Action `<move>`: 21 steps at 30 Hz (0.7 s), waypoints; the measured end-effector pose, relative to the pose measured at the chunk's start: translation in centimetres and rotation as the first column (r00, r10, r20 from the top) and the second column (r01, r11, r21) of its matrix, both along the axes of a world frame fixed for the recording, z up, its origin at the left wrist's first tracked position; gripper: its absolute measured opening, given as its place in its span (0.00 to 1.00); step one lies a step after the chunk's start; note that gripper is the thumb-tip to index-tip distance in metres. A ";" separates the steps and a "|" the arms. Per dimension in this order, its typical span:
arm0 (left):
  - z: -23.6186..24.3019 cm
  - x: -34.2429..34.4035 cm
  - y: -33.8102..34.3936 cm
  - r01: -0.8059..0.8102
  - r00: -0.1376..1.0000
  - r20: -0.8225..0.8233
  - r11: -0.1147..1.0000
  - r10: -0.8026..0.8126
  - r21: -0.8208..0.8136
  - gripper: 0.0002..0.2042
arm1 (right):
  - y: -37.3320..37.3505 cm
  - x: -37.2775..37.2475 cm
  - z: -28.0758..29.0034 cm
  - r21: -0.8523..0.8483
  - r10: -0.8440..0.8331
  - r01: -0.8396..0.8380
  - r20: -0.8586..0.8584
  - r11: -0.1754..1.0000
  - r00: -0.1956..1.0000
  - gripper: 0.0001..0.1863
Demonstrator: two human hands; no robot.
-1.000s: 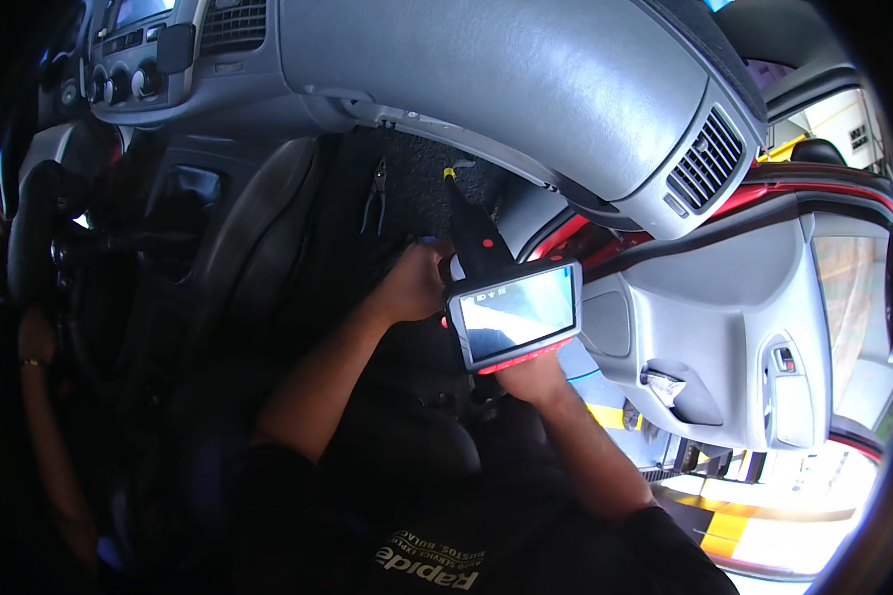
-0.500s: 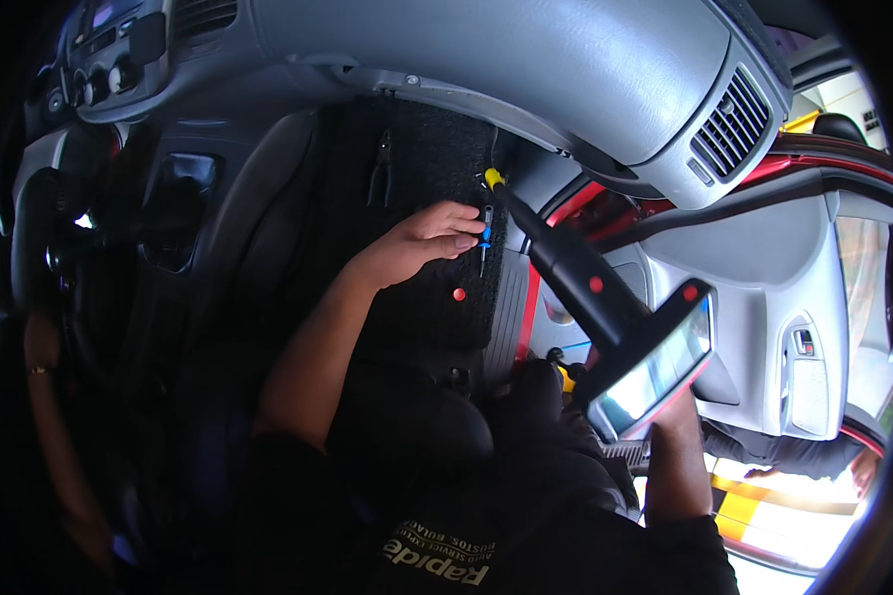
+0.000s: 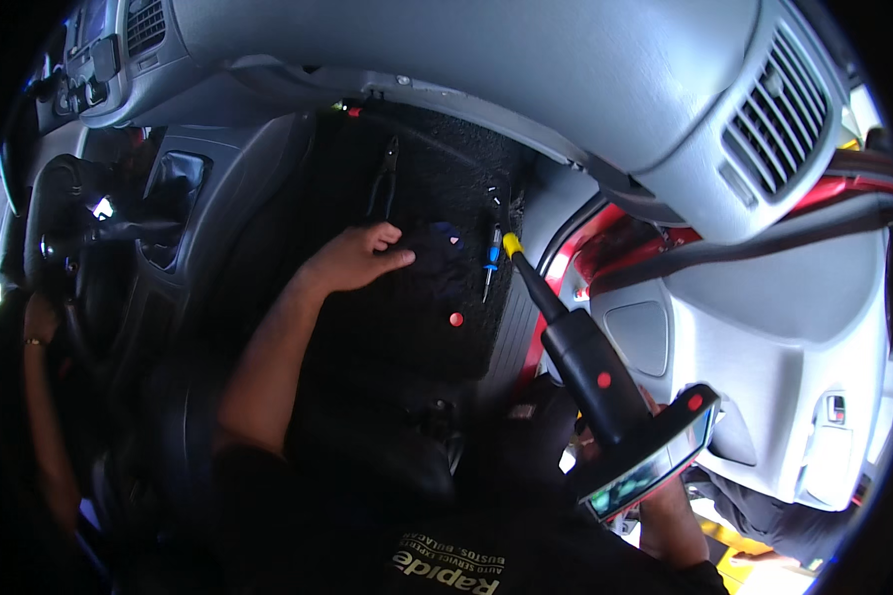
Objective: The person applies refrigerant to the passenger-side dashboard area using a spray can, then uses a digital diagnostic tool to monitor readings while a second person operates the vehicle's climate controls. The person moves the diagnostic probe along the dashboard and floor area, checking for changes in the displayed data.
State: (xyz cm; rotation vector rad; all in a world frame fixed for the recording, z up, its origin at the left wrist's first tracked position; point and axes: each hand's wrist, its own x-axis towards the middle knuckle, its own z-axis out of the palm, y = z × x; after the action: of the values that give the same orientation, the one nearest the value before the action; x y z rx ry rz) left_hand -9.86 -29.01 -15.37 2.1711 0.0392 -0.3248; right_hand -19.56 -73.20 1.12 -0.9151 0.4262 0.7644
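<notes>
My right hand (image 3: 665, 494), partly hidden, grips a black handheld inspection camera (image 3: 595, 377) with a screen, red buttons and a probe ending in a yellow tip (image 3: 512, 245). The screen end is low at the right. My left hand (image 3: 355, 260) is over the dark footwell mat (image 3: 427, 178), fingers loosely bent and apart, with nothing visibly in them. It is just below black-handled pliers (image 3: 385, 178). A blue-handled screwdriver (image 3: 491, 255) lies right of it, beside the yellow tip. A small red disc (image 3: 455, 319) lies on the mat below.
The grey dashboard (image 3: 486, 69) arches overhead. The centre console with gear lever (image 3: 169, 218) is at the left, with another person's arm (image 3: 50, 416) beyond. An open red car door with grey panel (image 3: 754, 327) is at the right; another person's legs (image 3: 764, 506) show outside.
My left hand has left the device, reached toward the screwdriver, then drawn back leftward, empty. The device has swung right and down in my right hand, its screen now angled away.
</notes>
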 end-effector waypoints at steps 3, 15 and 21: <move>-2.9 0.0 0.8 -0.120 0.990 -0.066 0.992 0.121 0.026 0.28 | -1.2 0.1 -2.0 -0.082 0.122 -0.114 0.098 0.990 0.988 0.30; -5.0 10.3 -13.1 -0.679 0.734 -0.603 0.313 0.312 -0.664 0.53 | -5.4 -2.7 -3.2 -0.742 0.735 0.074 0.670 0.666 0.105 0.36; -10.0 16.6 -16.2 -0.628 0.626 -0.644 -0.207 0.440 -0.750 0.39 | -9.1 -4.5 -3.3 -0.802 0.780 0.119 0.597 0.586 0.185 0.35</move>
State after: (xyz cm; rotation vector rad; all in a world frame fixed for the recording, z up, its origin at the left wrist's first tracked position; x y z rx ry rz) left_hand 6.78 -45.25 -25.36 0.4918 0.6862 0.0783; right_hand -24.02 -82.33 -2.20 -2.1539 -0.7844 0.2792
